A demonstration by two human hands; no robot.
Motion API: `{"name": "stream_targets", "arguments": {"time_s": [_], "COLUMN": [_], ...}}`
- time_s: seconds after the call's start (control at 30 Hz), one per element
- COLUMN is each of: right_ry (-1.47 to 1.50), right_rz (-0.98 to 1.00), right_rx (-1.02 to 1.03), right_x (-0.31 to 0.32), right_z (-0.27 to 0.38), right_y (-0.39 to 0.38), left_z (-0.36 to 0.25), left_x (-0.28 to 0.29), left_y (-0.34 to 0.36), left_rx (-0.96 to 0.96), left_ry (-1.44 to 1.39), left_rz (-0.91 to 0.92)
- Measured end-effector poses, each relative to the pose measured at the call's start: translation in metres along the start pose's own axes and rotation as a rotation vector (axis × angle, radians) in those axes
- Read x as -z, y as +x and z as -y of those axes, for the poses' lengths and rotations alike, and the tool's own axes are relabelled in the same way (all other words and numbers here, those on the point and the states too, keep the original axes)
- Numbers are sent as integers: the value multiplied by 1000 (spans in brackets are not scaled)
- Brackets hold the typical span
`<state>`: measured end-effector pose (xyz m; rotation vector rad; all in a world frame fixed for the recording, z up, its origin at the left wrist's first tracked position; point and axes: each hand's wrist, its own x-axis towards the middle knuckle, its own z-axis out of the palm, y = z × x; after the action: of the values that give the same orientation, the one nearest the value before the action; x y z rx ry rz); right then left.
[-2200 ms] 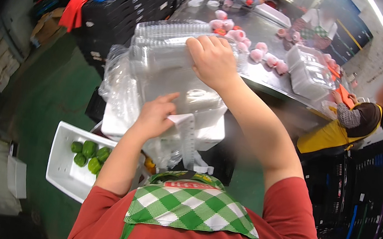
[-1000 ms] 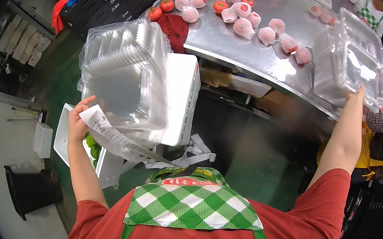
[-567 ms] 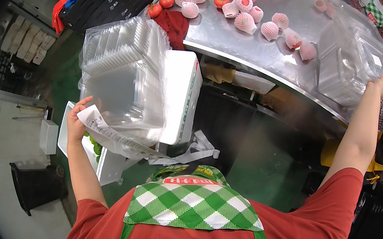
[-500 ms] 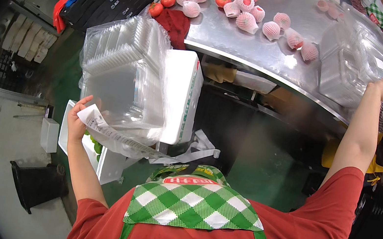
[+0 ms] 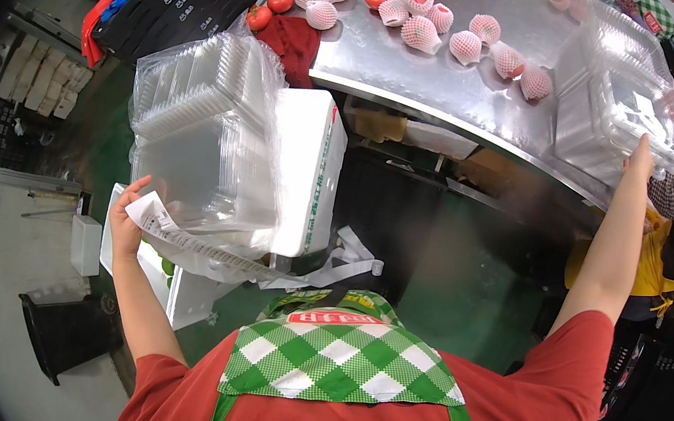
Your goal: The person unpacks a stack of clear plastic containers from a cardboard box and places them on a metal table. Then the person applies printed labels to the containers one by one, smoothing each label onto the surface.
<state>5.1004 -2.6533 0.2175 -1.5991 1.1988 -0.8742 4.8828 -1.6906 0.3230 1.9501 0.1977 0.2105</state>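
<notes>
My left hand [image 5: 126, 223] is closed on the end of a long white strip of printed labels [image 5: 208, 253], which trails right toward my apron. Just above that hand, a wrapped stack of clear plastic containers [image 5: 207, 147] leans by a white foam box [image 5: 308, 171]. My right arm reaches far right. There my right hand [image 5: 640, 160] rests at the near edge of another stack of clear containers [image 5: 586, 117], a finger stretched onto the top lid; its other fingers are partly hidden. A white label [image 5: 642, 104] shows on that lid.
The steel table [image 5: 426, 80] holds tomatoes [image 5: 280, 1], several in pink foam nets [image 5: 421, 34], and a dark red cloth [image 5: 292, 47]. A co-worker in a yellow apron [image 5: 608, 260] stands right, hands near the containers. A black bin [image 5: 67, 327] stands lower left.
My right hand has shifted left and slightly down along the container stack, and a finger now points onto the lid. My left hand still holds the label strip. The whole view has shifted slightly.
</notes>
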Motion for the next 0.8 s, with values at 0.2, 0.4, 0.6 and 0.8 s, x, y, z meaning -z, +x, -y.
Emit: {"name": "stream_targets", "arguments": {"time_s": [0.2,0.4,0.6,0.8], "right_ry": [-679,-955,-1194,-1109], "right_rz": [-97,220,377,346], "right_rx": [1147,1133,1004,1025], "right_x": [33,23,31,35], "right_z": [-43,3,60,66], "right_y": [-39,-69,-85,-57], "left_z": [12,3,25,28], "left_x": [7,1,18,20], "left_y": [3,4,5,7], "left_rx": [-25,-12,-64,-72], "left_ry": [24,21,38,73], "left_rz": [-2,-11,-37,-28]}}
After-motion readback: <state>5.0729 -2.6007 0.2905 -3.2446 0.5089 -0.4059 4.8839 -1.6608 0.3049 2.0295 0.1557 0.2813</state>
